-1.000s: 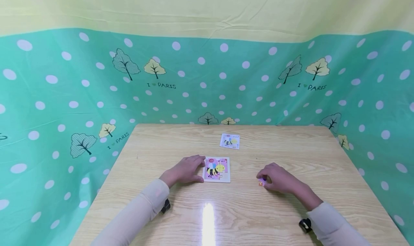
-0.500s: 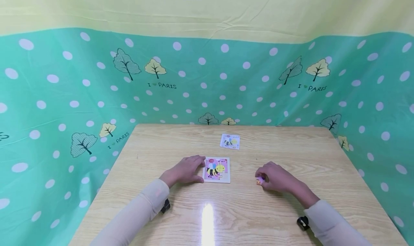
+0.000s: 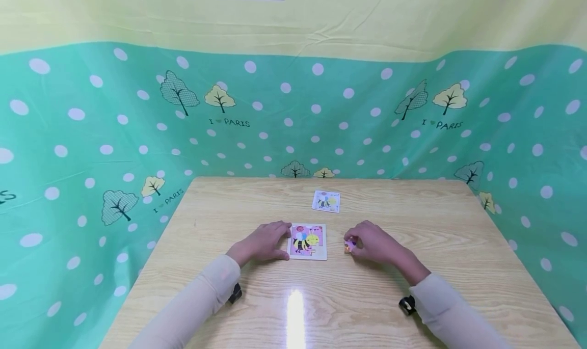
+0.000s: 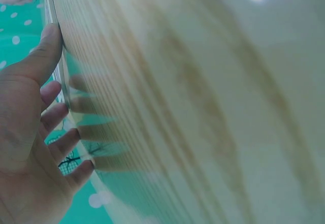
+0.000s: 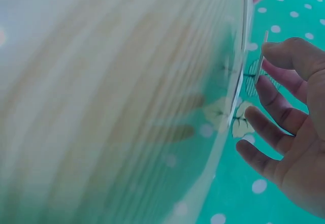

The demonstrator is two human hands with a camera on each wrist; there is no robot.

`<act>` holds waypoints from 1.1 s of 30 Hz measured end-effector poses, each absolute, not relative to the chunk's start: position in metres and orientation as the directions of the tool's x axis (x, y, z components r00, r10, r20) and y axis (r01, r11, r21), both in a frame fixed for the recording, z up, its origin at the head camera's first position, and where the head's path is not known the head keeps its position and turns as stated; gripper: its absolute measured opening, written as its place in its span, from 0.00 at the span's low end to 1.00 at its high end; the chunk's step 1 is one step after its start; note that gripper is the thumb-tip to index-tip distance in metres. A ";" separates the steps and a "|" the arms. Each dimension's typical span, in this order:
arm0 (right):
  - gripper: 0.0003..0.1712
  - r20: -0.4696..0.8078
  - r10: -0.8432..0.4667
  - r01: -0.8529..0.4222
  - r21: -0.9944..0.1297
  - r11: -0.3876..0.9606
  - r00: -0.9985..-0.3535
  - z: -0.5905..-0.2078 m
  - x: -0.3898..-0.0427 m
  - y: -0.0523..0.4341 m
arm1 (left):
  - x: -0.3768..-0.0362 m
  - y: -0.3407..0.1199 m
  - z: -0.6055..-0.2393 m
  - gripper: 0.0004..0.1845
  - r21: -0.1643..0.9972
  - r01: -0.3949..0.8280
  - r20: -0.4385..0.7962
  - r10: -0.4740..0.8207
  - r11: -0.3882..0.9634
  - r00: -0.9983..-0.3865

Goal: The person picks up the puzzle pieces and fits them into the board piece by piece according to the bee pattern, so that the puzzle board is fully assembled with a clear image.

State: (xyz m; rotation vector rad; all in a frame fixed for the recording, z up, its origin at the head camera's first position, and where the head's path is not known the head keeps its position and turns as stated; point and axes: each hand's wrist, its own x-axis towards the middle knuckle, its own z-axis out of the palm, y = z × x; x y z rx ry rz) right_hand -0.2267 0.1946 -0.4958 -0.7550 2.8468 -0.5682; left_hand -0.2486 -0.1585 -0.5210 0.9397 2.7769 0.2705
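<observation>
Pinching sm. purple-orange pc — R hand

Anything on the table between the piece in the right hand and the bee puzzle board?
Nothing visible. The right hand pinches a small puzzle piece just right of the bee puzzle board, with only bare table between. The left hand rests at the board's far edge.

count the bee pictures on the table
2: the bee puzzle board beside the left hand, and a smaller bee card farther back. None appear hidden.

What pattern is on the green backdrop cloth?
White polka dots with small trees on the backdrop cloth; clearest in the head view.
</observation>
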 end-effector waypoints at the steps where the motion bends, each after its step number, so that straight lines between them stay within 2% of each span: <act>1: 0.16 -0.041 -0.508 -0.452 -0.400 0.797 -0.860 -0.495 -0.228 0.191 | -0.248 -0.159 -0.521 0.35 0.235 0.578 -0.126 0.614 0.782 -0.779; 20: 0.17 -0.026 -0.642 -0.584 -0.387 0.713 -0.766 -0.499 -0.239 0.141 | -0.248 -0.158 -0.522 0.35 0.241 0.564 -0.137 0.604 0.789 -0.786; 33: 0.17 -0.095 -0.671 -0.613 -0.330 0.718 -0.735 -0.504 -0.243 0.117 | -0.249 -0.159 -0.524 0.34 0.244 0.570 -0.128 0.609 0.785 -0.783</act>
